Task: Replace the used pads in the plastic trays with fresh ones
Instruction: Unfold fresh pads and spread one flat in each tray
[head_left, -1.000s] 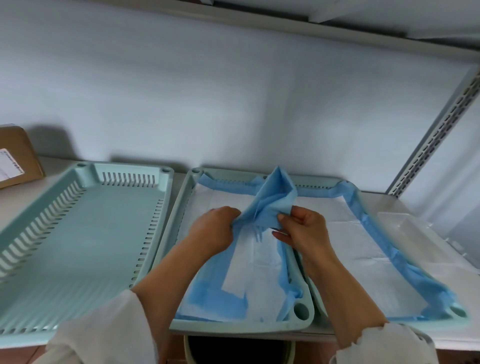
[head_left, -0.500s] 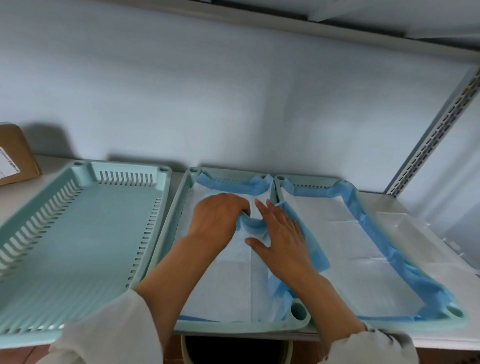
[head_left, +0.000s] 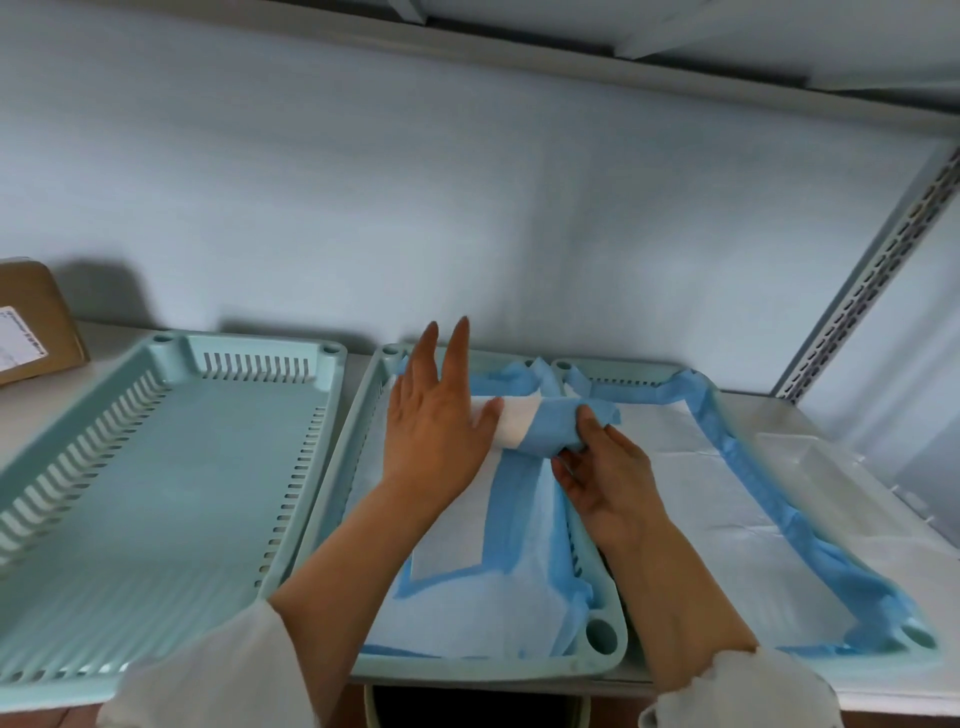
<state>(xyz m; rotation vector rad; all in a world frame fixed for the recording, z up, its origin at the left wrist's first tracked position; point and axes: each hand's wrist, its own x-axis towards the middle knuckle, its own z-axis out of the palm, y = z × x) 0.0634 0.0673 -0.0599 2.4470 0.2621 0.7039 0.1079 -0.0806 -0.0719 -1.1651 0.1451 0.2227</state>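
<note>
1. The pad lies half-rolled in the middle tray, its roll near the far edge.
2. Left hand presses flat, fingers straight; right hand curls round the roll's end.
3. Judged light, soft, floppy: hold the roll itself.

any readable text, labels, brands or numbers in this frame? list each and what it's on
White label on the cardboard box at the far left: it carries print, but too small and blurred to read.
Trays, pads, shelf upright, wall: no text, brand or number visible.
</note>
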